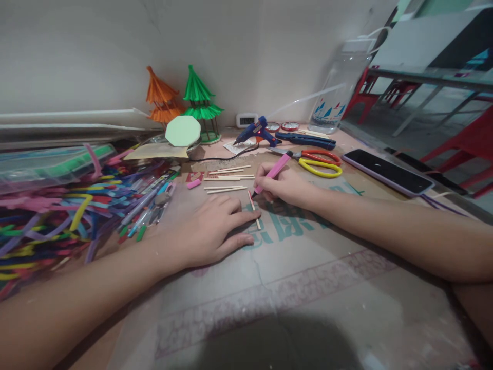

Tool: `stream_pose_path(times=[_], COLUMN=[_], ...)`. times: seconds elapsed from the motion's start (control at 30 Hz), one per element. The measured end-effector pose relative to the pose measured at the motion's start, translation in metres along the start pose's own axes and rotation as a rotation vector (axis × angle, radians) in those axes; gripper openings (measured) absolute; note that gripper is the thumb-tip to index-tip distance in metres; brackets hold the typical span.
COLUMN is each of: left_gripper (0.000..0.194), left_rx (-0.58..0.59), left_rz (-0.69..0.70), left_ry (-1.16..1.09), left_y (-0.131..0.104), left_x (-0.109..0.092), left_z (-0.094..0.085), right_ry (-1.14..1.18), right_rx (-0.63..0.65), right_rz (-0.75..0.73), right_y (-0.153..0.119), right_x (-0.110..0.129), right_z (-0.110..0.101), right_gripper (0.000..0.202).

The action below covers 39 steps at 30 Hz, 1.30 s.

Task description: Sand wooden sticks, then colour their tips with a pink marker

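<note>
My right hand (pixel 287 186) is closed around a pink highlighter pen (pixel 279 165), its tip down at the upper end of a thin wooden stick (pixel 252 203). A reddish mark shows at that end of the stick. My left hand (pixel 213 226) rests palm down with the fingers stretched out, and its index fingertip lies across the lower part of the same stick. Beyond my left hand several more pale sticks (pixel 229 179) lie side by side in small groups. The pink pen cap (pixel 194 183) is off and lies to their left.
A pile of coloured pipe cleaners (pixel 46 221) covers the left side. Along the back stand an orange model (pixel 164 97), a green model (pixel 201 100), a blue glue gun (pixel 256 131) and a water bottle (pixel 331 92). Scissors (pixel 319 167) and a phone (pixel 387 171) lie right.
</note>
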<state>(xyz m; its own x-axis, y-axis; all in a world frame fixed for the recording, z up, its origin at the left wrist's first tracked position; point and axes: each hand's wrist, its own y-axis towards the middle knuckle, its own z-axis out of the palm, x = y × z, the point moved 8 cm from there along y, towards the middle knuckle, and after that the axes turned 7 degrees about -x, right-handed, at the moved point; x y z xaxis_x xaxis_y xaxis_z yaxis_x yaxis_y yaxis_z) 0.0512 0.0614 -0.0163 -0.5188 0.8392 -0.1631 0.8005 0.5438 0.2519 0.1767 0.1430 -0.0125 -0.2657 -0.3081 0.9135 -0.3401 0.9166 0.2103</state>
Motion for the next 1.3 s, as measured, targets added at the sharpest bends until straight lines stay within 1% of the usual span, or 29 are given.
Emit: stream_pose_path(times=[0.07,0.23,0.3,0.37,0.5,0.57,0.7,0.97,1.2,1.3], left_gripper=[0.054,0.055,0.055,0.055,0.054,0.054,0.053,0.054,0.056,0.056], left_rx=[-0.001,0.002,-0.006,-0.009,0.001,0.007,0.004,0.011,0.013,0.012], left_rz=[0.001,0.009,0.016,0.018,0.020,0.021,0.021,0.021,0.015,0.016], left_ry=[-0.005,0.011,0.016,0.015,0.029,0.042,0.048,0.051,0.042,0.039], left_y=[0.000,0.001,0.001,0.000,0.000,0.001,0.001,0.001,0.001,0.001], left_x=[0.000,-0.001,-0.001,-0.001,-0.001,-0.001,-0.001,-0.002,-0.001,-0.001], left_z=[0.000,0.000,0.000,0.000,0.001,0.001,0.001,0.000,0.001,0.001], right_ry=[0.002,-0.010,-0.009,-0.004,-0.054,-0.095,-0.112,-0.156,-0.061,-0.046], right_rx=[-0.012,0.084,0.094,0.050,-0.087,-0.116,-0.131,-0.136,-0.032,-0.042], right_rz=[0.006,0.017,0.019,0.023,0.030,0.021,0.018,0.037,0.049,0.048], right_y=[0.001,-0.003,-0.004,-0.003,0.000,0.002,0.003,0.004,0.002,0.002], right_x=[0.000,0.002,0.002,0.002,0.002,0.003,0.001,0.000,-0.001,0.000], right_z=[-0.001,0.005,0.005,0.003,-0.006,-0.007,-0.008,-0.009,-0.003,-0.003], right_gripper=[0.013,0.014,0.015,0.016,0.019,0.019,0.018,0.016,0.019,0.019])
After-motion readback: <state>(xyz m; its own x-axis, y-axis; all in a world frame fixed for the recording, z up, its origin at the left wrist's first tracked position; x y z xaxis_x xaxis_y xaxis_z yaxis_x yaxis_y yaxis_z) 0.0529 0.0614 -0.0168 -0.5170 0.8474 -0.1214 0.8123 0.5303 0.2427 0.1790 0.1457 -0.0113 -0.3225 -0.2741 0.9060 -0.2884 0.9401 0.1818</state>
